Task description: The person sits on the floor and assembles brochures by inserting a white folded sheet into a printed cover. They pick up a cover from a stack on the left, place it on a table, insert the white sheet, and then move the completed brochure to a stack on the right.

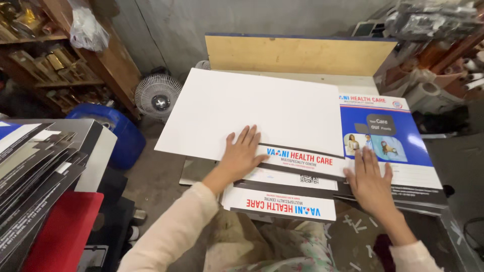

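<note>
A small fan [158,96] stands on the floor past the left edge of my table [456,236], with a blue drum [121,132] just beside it and wooden shelves [60,65] behind. At my left elbow a stack of dark-edged printed sheets [35,166] leans over a red panel [65,231]. A plywood board [297,54] stands upright at the far side, and rolls of material [454,75] crowd the right corner.

My left hand [241,155] lies flat, fingers spread, on the near edge of a big blank white sheet [252,108]. That sheet sits on top of the pile in front of me, its long axis running left to right and turned slightly, the left corner jutting past the pile. My right hand [370,182] presses flat and open on the printed blue and white folders [388,146] beneath, which fan out toward me; the nearest one [282,204] lies with its print upside down to me. Neither hand grips anything; they are well apart.
</note>
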